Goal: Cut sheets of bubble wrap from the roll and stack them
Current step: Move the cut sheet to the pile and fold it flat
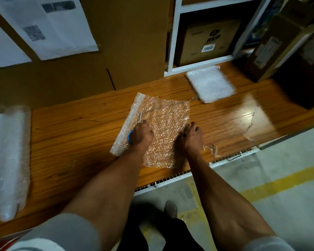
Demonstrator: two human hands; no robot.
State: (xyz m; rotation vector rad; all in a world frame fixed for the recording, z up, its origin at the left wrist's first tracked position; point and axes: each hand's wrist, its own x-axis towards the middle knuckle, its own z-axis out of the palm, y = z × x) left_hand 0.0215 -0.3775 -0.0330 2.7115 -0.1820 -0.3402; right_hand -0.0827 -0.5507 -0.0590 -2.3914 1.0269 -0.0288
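Your left hand [141, 133] grips blue-handled scissors [136, 128], blades half hidden in the bubble wrap [166, 127] beside its small roll [128, 124]. Your right hand [191, 137] presses the sheet flat, fingers curled under. The finished stack [210, 83] lies blurred beyond, on the wooden table [71, 138].
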